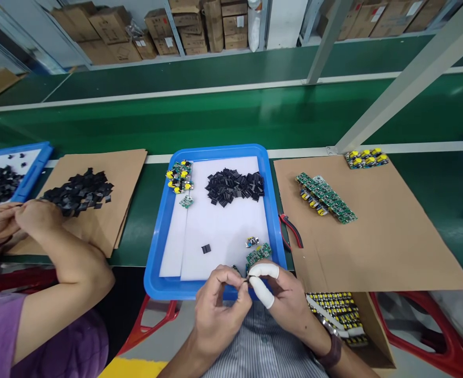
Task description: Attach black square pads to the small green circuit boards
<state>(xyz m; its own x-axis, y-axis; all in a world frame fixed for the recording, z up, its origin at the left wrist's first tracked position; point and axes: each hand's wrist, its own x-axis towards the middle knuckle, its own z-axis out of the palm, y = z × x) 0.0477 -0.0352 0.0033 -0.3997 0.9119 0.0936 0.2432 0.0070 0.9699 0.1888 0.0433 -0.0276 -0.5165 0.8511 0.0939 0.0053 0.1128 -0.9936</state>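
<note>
- Two blue plastic trays: one in the middle [158, 231], one at the left edge [32, 170].
- Two flat brown cardboard sheets on the green tabletop [216, 121]: left [125, 173], right [392, 236].
- Three heaps of small black square parts [234, 186], too many to count.
- One loose black part [205, 249].
- One red-handled pair of pliers [292, 231].
- Four hands in view: the person's left hand [216, 304] and right hand [282, 294], plus a co-worker's two [14, 220].

Red-handled cutters [292, 231] on green surface [231, 118], cardboard sheet [373, 241] with circuit-board row [326, 198], stacked cartons [200, 26] behind.

Blue tray [158, 231] is wide open mid-sheet; black clip pile [234, 187] crowds the far edge, green boards [258, 253] near right corner, cutters [291, 230] just off right rim.
</note>
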